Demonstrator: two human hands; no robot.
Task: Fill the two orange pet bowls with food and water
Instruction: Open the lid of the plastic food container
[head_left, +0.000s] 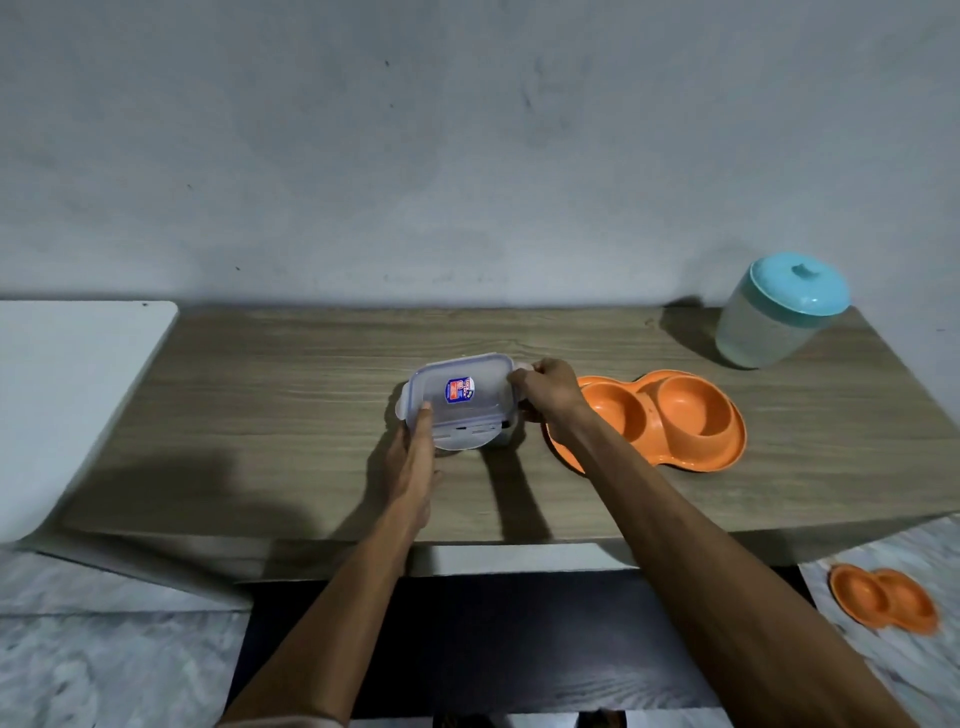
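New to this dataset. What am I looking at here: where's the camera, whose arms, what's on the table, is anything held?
There is no robot. It is one picture from a wide-angle camera worn on a person's head, looking forward and down, so the two bare arms coming up from the bottom are the wearer's own. On the wooden table sit a clear lidded container with a sticker on its lid, an orange double pet bowl, both wells empty, and a jar with a teal lid at the far right. A second orange double bowl lies on the floor at the lower right. The left hand steadies the container's near side; the right hand grips its right end, seemingly at the lid clip.
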